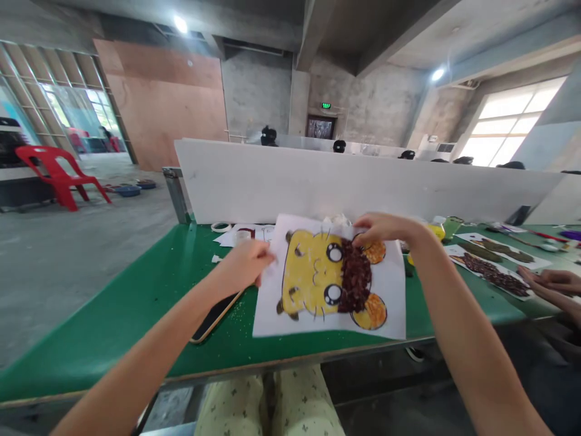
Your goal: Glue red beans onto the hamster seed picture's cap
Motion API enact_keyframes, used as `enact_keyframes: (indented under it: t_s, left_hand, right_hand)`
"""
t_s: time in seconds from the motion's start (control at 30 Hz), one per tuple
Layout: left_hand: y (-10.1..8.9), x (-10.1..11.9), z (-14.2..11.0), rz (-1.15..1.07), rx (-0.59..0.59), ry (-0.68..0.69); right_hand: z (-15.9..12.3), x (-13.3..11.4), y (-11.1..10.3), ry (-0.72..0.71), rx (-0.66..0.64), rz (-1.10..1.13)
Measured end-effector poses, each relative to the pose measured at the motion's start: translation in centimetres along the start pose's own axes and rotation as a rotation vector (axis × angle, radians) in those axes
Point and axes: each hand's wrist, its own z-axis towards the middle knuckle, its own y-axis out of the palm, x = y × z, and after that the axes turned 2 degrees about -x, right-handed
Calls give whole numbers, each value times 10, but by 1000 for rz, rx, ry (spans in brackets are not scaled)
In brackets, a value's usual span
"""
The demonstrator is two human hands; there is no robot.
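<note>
A white sheet with a yellow cartoon animal picture is held tilted up over the green table, its head turned sideways to the right. Dark brown pieces cover the forehead, and orange bits fill parts of the round ears. At the sheet's left edge, my left hand is closed in a pinch on the paper. My right hand grips the upper edge near one ear, with a fingertip over the brown patch; its other fingers are partly hidden. Beneath my left forearm lies a dark phone-like slab with a light rim.
Behind the green table stands a white partition. A tape roll and loose papers lie at the back. Rightward are more decorated sheets, a green cup and another person's hands. Pale crumbs dot the tabletop.
</note>
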Motion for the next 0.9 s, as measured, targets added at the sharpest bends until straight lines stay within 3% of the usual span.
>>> enact_keyframes:
  t_s: [0.07,0.13,0.23,0.3,0.4,0.5,0.63,0.73,0.9]
  left_hand:
    - [23,-31,-16,-287,-151,-208]
    - [48,-62,-29,-356,-187,-281]
    - [79,-95,-41,-420,-158,-328]
    - [92,-106,-46,-445,-114,-336]
    - [106,-108,-54,-471,-82,-342]
    - [118,-97,-70,-500,-11,-336]
    - [144,-77,-100,-491,229,-302]
    - [171,-72,-117,-531,304,-330]
    - [210,-72,-119,-803,168,-372]
  right_hand:
    - [19,4,31,-29,-160,-43]
    - [40,9,67,-37,-231,-36]
    - [68,20,110,-29,-295,-50]
    - [85,26,126,-17,-303,-82]
    - [106,31,134,8,-286,-152]
    - [121,25,137,58,-276,-245]
    - [131,-1,148,135,-225,-398]
    - [133,-32,161,153,-129,-498]
    - [141,-73,179,44,10,-526]
